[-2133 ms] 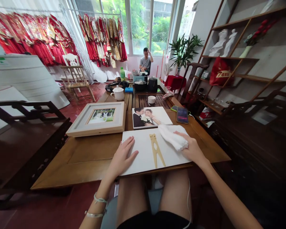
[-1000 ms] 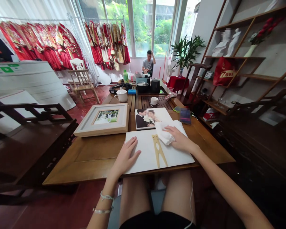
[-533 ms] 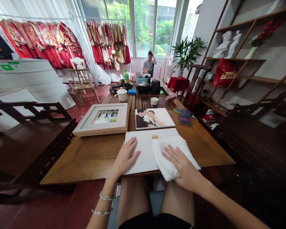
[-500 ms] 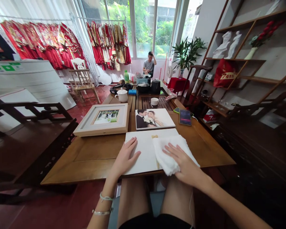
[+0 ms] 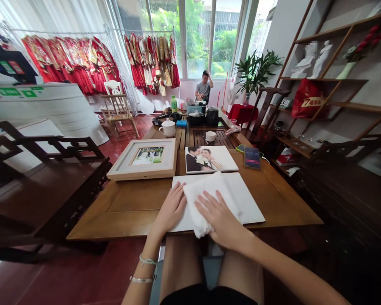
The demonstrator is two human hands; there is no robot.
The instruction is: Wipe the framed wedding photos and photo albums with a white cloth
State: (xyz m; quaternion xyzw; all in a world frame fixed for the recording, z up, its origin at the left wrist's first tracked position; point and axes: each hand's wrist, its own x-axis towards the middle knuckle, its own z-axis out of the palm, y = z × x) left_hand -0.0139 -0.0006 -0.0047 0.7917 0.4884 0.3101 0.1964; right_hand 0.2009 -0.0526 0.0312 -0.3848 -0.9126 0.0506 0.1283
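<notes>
A white board (image 5: 252,203) lies flat at the near edge of the wooden table. My left hand (image 5: 172,206) rests flat on its left side, fingers stretched out, holding nothing. My right hand (image 5: 218,218) presses a folded white towel (image 5: 195,192) onto the board's middle, its fingers spread flat over the cloth and the thumb hidden. The towel's left edge touches or nearly touches my left fingers. Just behind the board lies a couple's photo panel (image 5: 209,159), face up. To its left is a pale wooden picture frame (image 5: 146,159) around a smaller photo.
A phone (image 5: 252,157) stands propped right of the panel. Further back are a small white cup (image 5: 211,136), a white teapot (image 5: 168,128) and a black kettle (image 5: 212,116). Another person (image 5: 203,89) sits beyond the table. Dark wooden chairs flank both sides.
My right hand has slid the towel left across the board, covering the light-brown marking that showed before. The left hand stays on the board. The whole view has shifted slightly.
</notes>
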